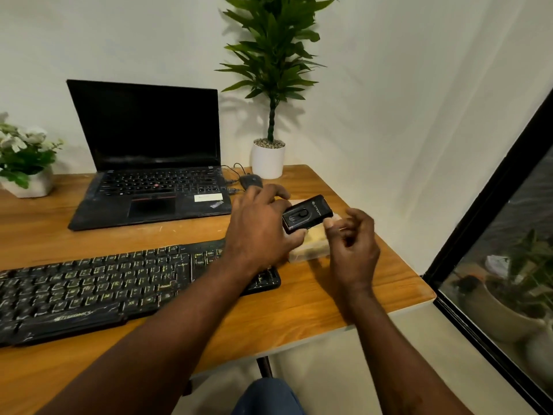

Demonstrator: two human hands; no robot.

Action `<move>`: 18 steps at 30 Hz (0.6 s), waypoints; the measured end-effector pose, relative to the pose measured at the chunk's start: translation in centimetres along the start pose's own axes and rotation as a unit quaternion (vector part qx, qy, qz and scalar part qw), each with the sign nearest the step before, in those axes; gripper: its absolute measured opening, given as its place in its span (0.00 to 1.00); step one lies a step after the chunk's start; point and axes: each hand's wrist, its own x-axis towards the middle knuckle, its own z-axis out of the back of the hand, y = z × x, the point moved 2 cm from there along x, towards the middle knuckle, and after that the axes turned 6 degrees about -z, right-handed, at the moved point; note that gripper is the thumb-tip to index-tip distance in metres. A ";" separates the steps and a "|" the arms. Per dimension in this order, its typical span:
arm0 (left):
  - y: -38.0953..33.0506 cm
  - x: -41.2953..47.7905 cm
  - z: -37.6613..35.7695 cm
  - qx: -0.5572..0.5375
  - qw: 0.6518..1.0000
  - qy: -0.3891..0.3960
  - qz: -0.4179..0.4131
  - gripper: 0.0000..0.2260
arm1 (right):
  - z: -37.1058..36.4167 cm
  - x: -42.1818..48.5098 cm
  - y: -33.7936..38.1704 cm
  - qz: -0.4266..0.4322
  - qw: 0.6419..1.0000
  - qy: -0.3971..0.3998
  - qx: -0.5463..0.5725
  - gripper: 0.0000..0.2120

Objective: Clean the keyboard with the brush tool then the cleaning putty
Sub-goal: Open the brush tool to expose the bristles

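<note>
Desk (329, 301): wooden top that fills your view from 9 o'clock round to 3 o'clock and carries everything below.
Laptop (149, 151): black, lid open and screen dark, at 11 o'clock on the desk against the wall.
Keyboard (104, 289): black and dusty with pale key legends. It lies at 8 o'clock, nearer you than the laptop, and your left forearm crosses over its right end.
Potted plant (269, 85): tall and leafy in a white pot, at 12 o'clock by the wall.
Flower pot (24, 157): white blooms, at 9 o'clock on the desk edge.
Left hand (257, 235): your fingers and thumb are wrapped round the near end of the brush tool, holding it above the desk.
Right hand (356, 253): at 3 o'clock of the tool, blurred, fingers curled inward. You cannot tell whether the thumb touches the tool.
Putty pack (314, 248): pale yellow, lying flat on the desk under both your hands, just right of the keyboard.
Brush tool (306, 214): small black case with a slider on top, tilted, right of centre.
Mouse (250, 181): dark, just beyond your left hand, beside the laptop.
</note>
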 end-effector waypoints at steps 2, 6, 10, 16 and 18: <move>-0.2 -1.8 0.3 -0.017 1.000 -0.025 0.007 0.28 | -1.2 -2.6 0.9 -0.058 0.994 0.061 0.071 0.23; -0.4 -5.0 1.0 -0.061 0.995 -0.071 0.020 0.26 | -2.6 -6.6 2.7 -0.117 0.969 0.110 0.187 0.29; -0.6 -7.4 1.9 -0.069 0.993 -0.089 0.024 0.26 | -3.3 -7.7 3.4 -0.187 0.920 0.170 0.299 0.29; 1.7 -11.2 3.2 -0.083 0.994 -0.066 0.036 0.27 | -5.4 -10.1 4.4 -0.256 0.844 0.248 0.400 0.28; 3.2 -12.6 3.8 -0.085 0.994 -0.053 0.042 0.29 | -6.3 -10.9 4.7 -0.262 0.841 0.265 0.393 0.27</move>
